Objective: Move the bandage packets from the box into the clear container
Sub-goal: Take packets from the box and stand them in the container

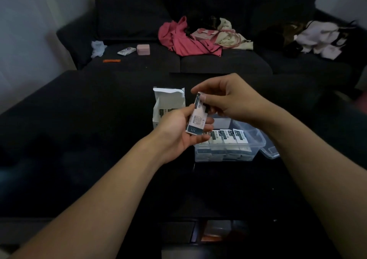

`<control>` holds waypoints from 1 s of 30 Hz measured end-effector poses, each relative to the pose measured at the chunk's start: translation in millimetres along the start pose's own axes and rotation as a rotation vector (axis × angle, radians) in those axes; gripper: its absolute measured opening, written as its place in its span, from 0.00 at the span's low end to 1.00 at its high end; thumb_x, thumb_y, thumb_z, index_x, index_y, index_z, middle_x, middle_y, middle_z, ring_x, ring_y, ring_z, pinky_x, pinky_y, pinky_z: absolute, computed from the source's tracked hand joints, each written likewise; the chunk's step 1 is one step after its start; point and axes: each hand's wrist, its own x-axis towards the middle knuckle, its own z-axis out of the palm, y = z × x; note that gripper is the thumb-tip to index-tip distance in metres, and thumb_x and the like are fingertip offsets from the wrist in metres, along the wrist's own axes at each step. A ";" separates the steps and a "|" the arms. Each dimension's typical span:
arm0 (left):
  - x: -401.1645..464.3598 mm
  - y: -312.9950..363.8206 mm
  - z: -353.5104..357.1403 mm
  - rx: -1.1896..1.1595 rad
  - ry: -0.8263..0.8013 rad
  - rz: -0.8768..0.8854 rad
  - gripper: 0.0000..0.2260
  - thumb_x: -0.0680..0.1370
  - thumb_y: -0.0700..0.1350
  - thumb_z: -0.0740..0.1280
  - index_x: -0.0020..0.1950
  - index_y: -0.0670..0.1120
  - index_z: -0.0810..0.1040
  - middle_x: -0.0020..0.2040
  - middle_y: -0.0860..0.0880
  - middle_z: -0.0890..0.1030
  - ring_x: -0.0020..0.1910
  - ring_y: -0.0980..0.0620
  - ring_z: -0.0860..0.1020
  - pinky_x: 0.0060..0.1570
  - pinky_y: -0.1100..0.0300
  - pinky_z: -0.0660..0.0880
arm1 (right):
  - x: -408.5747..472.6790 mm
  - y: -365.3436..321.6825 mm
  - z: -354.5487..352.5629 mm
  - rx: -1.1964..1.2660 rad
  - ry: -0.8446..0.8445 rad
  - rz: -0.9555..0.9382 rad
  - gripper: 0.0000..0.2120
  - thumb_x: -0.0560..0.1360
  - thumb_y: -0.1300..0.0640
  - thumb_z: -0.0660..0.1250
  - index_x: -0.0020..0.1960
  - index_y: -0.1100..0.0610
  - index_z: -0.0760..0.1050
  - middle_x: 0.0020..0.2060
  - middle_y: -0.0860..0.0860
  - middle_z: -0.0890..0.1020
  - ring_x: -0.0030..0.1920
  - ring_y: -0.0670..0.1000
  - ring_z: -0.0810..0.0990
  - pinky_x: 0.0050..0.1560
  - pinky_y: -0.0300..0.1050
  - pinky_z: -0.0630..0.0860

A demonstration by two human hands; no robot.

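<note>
An open white box (168, 103) lies on the dark table, flaps up, with dark-and-white bandage packets showing inside. My left hand (178, 131) grips a small stack of bandage packets (196, 120) just right of the box and above the left end of the clear container (252, 153). My right hand (224, 101) pinches the top edge of that stack between thumb and fingers. The clear container holds several packets (228, 137) standing in a row. Its clear lid (268, 149) leans off the right side.
A dark sofa (218, 64) stands behind the table with pink clothing (182, 38), a small pink case (143, 49), a wipes pack (126, 51) and white laundry (321, 38) on it. Drawers show under the table's near edge (198, 233).
</note>
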 end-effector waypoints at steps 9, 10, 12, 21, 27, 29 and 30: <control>10.6 -7.1 9.2 0.035 0.008 0.100 0.21 0.87 0.53 0.51 0.64 0.42 0.77 0.47 0.42 0.83 0.41 0.49 0.83 0.33 0.57 0.80 | 4.5 8.6 3.3 -0.171 0.019 -0.076 0.11 0.81 0.63 0.65 0.61 0.55 0.79 0.43 0.47 0.82 0.37 0.37 0.80 0.38 0.32 0.77; 11.6 -7.5 8.2 0.083 0.015 0.106 0.22 0.87 0.55 0.51 0.64 0.42 0.77 0.49 0.42 0.84 0.44 0.48 0.84 0.35 0.55 0.81 | 4.0 8.9 0.4 -0.132 0.023 -0.056 0.10 0.81 0.64 0.64 0.59 0.57 0.79 0.44 0.50 0.83 0.36 0.39 0.80 0.37 0.32 0.77; 10.7 -4.8 5.1 0.298 0.069 0.169 0.21 0.86 0.56 0.51 0.62 0.44 0.77 0.52 0.43 0.83 0.48 0.47 0.84 0.37 0.53 0.83 | 5.1 15.0 -12.1 -0.055 0.050 0.026 0.09 0.81 0.66 0.63 0.57 0.60 0.79 0.44 0.57 0.83 0.37 0.47 0.79 0.34 0.34 0.77; 7.4 -8.3 -18.5 1.319 -0.021 0.490 0.09 0.82 0.49 0.65 0.60 0.52 0.82 0.56 0.57 0.81 0.51 0.60 0.78 0.49 0.64 0.74 | 19.3 62.7 -14.3 -0.272 -0.375 0.432 0.07 0.80 0.63 0.63 0.54 0.56 0.79 0.50 0.57 0.82 0.44 0.51 0.79 0.46 0.46 0.78; 16.6 -19.7 -14.9 1.569 -0.106 0.401 0.14 0.80 0.57 0.63 0.59 0.54 0.84 0.57 0.51 0.83 0.52 0.52 0.81 0.52 0.49 0.80 | 26.7 66.8 -3.4 -0.342 -0.446 0.448 0.06 0.80 0.63 0.64 0.53 0.55 0.78 0.45 0.55 0.82 0.41 0.49 0.80 0.41 0.42 0.77; 16.4 -20.7 -14.2 1.632 -0.104 0.361 0.16 0.82 0.58 0.61 0.56 0.52 0.85 0.52 0.50 0.84 0.47 0.52 0.81 0.49 0.49 0.81 | 26.8 67.7 1.8 -0.382 -0.449 0.440 0.06 0.80 0.64 0.65 0.51 0.54 0.77 0.42 0.53 0.82 0.38 0.48 0.80 0.39 0.42 0.76; 16.2 -21.6 -13.9 1.653 -0.103 0.351 0.18 0.82 0.59 0.60 0.54 0.50 0.85 0.49 0.50 0.83 0.45 0.52 0.81 0.47 0.49 0.81 | 26.9 68.2 3.9 -0.401 -0.446 0.432 0.06 0.80 0.64 0.66 0.50 0.53 0.77 0.42 0.53 0.82 0.38 0.48 0.80 0.39 0.42 0.76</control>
